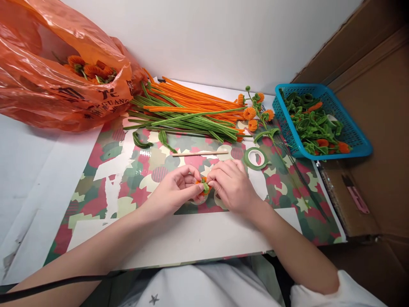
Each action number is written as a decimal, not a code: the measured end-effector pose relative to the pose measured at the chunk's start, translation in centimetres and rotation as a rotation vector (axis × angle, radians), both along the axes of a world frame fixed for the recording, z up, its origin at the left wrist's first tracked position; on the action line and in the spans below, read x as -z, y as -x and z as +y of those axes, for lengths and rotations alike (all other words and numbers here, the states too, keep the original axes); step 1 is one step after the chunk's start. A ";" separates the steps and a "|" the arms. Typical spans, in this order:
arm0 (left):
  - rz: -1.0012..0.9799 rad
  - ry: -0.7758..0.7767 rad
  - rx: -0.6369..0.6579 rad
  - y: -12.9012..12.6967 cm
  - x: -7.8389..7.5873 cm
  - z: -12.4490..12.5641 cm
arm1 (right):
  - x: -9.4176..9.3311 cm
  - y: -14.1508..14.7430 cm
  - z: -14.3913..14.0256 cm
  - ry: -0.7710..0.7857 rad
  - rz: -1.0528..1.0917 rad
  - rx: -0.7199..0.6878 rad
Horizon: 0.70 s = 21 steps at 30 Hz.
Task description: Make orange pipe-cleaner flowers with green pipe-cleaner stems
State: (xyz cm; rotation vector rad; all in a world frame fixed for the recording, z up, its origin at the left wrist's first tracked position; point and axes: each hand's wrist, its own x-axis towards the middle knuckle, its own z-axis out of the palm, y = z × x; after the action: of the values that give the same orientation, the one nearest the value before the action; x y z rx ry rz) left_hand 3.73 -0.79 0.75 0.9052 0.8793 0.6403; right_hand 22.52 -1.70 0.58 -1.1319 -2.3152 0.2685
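Near the front of the table, a small orange pipe-cleaner flower (204,186) with a green piece on top is held between my two hands. My left hand (175,187) is closed on its left side, thumb and fingers pinching it. My right hand (231,183) has its fingers bunched at the flower's right side, gripping the green part. Just beyond them lies a thin wooden stick (200,153). To the right of the stick is a roll of green floral tape (246,158). Two green pipe-cleaner leaves (163,140) lie behind my left hand.
Bundles of orange pipe cleaners (194,96) and green pipe cleaners (191,123) lie across the back. A finished flower stem (263,117) rests right of them. A blue basket (362,145) holds green and orange pieces. An orange plastic bag (38,94) with flowers stands back left. A pink cutter (357,197) lies far right.
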 end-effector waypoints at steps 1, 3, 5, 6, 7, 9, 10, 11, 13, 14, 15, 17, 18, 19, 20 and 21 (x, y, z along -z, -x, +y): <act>0.028 -0.068 -0.016 0.0 0.0 -0.2 | 0.0 0.1 0.0 0.036 0.007 0.010; 0.107 -0.228 -0.050 0.0 0.1 -0.5 | -0.1 0.2 -0.2 0.103 0.024 0.025; 0.198 -0.387 -0.061 0.0 0.2 -0.9 | -0.2 0.3 -0.3 0.151 0.042 0.040; 0.237 -0.448 -0.060 0.0 0.2 -1.0 | -0.2 0.3 -0.3 0.170 0.054 0.048; 0.266 -0.489 -0.061 0.1 0.2 -1.1 | -0.2 0.3 -0.4 0.185 0.072 0.055; 0.273 -0.484 -0.083 0.0 0.1 -1.0 | -0.3 0.3 -0.3 0.206 0.131 0.060; 0.250 -0.440 -0.096 0.0 0.0 -0.9 | -0.4 0.2 -0.2 0.211 0.173 0.063; 0.217 -0.380 -0.102 0.0 -0.1 -0.7 | -0.4 0.2 -0.2 0.211 0.227 0.069; 0.146 -0.267 -0.102 -0.1 -0.3 -0.5 | -0.6 0.1 0.0 0.212 0.349 0.092; 0.125 -0.237 -0.098 -0.1 -0.4 -0.4 | -0.7 0.1 0.0 0.221 0.404 0.106; 0.116 -0.232 -0.101 -0.1 -0.4 -0.3 | -0.7 0.1 0.0 0.236 0.446 0.120; 0.140 -0.289 -0.124 -0.1 -0.4 -0.4 | -0.8 0.3 -0.1 0.273 0.483 0.136; 0.170 -0.343 -0.135 -0.1 -0.3 -0.6 | -0.7 0.4 -0.2 0.285 0.484 0.142; 0.207 -0.412 -0.142 0.0 -0.2 -0.7 | -0.7 0.6 -0.3 0.292 0.482 0.149; 0.250 -0.489 -0.147 0.0 0.0 -0.8 | -0.6 0.7 -0.4 0.294 0.483 0.157; 0.298 -0.570 -0.145 0.1 0.1 -1.0 | -0.5 0.9 -0.5 0.293 0.486 0.167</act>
State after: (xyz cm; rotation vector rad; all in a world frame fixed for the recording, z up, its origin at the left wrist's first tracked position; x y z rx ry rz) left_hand 3.64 -1.76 0.66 1.4857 1.0550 0.9217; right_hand 21.64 -2.23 1.08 -1.2275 -1.7812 0.7492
